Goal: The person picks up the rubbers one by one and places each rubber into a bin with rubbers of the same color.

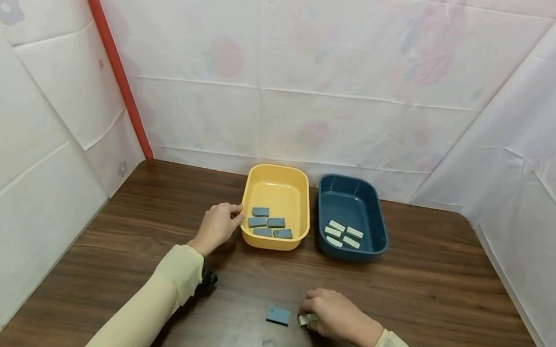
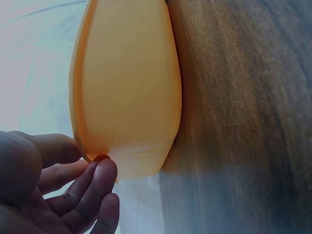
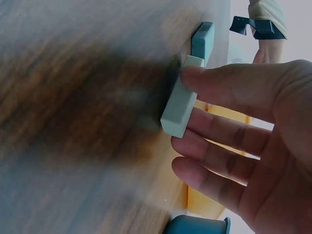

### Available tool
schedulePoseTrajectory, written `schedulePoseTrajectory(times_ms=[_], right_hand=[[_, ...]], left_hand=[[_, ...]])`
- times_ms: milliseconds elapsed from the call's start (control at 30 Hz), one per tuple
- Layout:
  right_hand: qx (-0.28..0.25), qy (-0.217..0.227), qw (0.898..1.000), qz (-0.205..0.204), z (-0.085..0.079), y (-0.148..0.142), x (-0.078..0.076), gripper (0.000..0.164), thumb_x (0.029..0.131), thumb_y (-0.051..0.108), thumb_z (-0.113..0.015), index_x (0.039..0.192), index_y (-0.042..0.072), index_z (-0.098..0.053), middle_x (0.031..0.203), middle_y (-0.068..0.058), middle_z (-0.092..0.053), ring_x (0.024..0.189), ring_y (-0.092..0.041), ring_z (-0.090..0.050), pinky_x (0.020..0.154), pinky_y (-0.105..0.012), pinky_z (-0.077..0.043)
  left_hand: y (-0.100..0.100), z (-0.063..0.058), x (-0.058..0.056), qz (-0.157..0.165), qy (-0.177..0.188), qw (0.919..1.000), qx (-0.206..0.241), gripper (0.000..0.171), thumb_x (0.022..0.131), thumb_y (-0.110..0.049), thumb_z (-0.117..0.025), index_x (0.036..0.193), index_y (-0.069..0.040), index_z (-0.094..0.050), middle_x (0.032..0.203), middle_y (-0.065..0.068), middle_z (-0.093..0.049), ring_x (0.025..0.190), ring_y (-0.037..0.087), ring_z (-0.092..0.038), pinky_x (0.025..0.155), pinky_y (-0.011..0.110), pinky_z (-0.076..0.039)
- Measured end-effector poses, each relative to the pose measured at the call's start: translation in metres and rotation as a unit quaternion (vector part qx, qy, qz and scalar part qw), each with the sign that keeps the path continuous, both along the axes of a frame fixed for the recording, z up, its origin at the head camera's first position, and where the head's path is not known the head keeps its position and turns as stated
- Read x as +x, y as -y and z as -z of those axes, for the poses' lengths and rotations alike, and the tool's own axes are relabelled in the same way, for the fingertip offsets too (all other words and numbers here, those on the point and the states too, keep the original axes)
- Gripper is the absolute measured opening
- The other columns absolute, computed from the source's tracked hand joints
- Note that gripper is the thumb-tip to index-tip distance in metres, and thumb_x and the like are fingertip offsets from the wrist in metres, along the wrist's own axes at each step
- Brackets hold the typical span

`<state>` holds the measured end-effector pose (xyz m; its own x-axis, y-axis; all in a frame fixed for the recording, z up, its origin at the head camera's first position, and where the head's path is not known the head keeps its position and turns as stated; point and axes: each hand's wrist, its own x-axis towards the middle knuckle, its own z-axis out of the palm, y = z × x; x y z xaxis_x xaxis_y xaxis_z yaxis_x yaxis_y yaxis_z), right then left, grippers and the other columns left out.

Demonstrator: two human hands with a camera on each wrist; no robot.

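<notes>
My left hand [image 1: 217, 226] pinches the rim of a yellow tray [image 1: 306, 226] at its near left corner; the left wrist view shows finger and thumb at that rim. Inside the tray lie several blue-grey rectangular blocks [image 1: 276, 222]. Near the front of the table my right hand [image 1: 334, 316] holds a pale, off-white rectangular block [image 3: 181, 109] between thumb and fingers, tilted and close over the wood. Just left of it, a single blue-grey block [image 1: 278, 315] lies flat on the table.
Right of the yellow tray stands a dark blue tray [image 1: 381, 244] with several pale blocks [image 1: 354, 233] at its near end. Both trays sit at the back of the brown wooden table [image 1: 433, 295], before a white patterned sheet [image 1: 359, 77]. A red pole [image 1: 107, 43] slants down at the left.
</notes>
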<state>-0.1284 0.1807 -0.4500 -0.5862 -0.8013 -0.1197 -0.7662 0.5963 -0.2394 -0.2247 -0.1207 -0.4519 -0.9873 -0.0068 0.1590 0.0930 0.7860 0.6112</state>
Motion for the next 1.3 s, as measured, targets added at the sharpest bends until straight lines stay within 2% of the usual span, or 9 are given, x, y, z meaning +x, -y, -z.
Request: schedulePoseTrajectory(times_ms=[300,533,767,1000,1300], right_hand=[[-0.014,-0.003,1.000,0.008,-0.006,-0.001,-0.005,0.013,0.082,0.015,-0.077,0.094,0.015,-0.074,0.086,0.006,-0.062,0.077,-0.004,-0.058,0.070,-0.025,-0.051],[-0.020,0.019,0.999,0.021,-0.012,0.000,-0.008,0.015,0.083,0.014,-0.075,0.098,0.015,-0.074,0.089,0.006,-0.063,0.080,-0.004,-0.059,0.071,-0.026,-0.052],[-0.036,0.003,0.999,0.025,-0.017,0.000,-0.011,0.015,0.083,0.013,-0.075,0.098,0.015,-0.074,0.089,0.005,-0.063,0.078,-0.004,-0.057,0.069,-0.025,-0.051],[-0.039,0.009,0.999,0.024,-0.026,0.000,-0.014,0.014,0.083,0.012,-0.075,0.097,0.014,-0.074,0.087,0.004,-0.062,0.074,-0.004,-0.055,0.067,-0.023,-0.049],[-0.040,0.010,0.998,0.044,-0.032,0.001,-0.020,0.015,0.084,0.014,-0.074,0.099,0.015,-0.074,0.089,0.007,-0.062,0.075,-0.002,-0.052,0.071,-0.025,-0.050]], left_hand=[[0.002,0.000,0.000,0.000,0.005,1.0000,0.004,0.036,0.096,-0.018,-0.062,0.127,-0.002,-0.065,0.114,0.015,-0.071,0.090,0.025,-0.066,0.075,0.038,-0.053],[0.003,-0.001,0.000,-0.003,0.008,1.0000,0.003,0.036,0.096,-0.019,-0.062,0.128,-0.003,-0.064,0.116,0.015,-0.071,0.092,0.025,-0.066,0.078,0.040,-0.053],[0.004,-0.001,0.000,-0.003,0.008,1.0000,-0.001,0.036,0.096,-0.019,-0.062,0.127,-0.003,-0.065,0.115,0.015,-0.071,0.094,0.026,-0.066,0.080,0.041,-0.053],[0.003,-0.001,-0.001,0.007,0.007,0.9999,0.000,0.035,0.096,-0.018,-0.062,0.127,-0.002,-0.065,0.118,0.015,-0.070,0.095,0.026,-0.067,0.079,0.040,-0.054],[0.002,0.000,-0.001,0.004,0.006,0.9999,0.007,0.035,0.096,-0.019,-0.062,0.126,-0.003,-0.065,0.117,0.014,-0.071,0.095,0.026,-0.068,0.078,0.040,-0.054]])
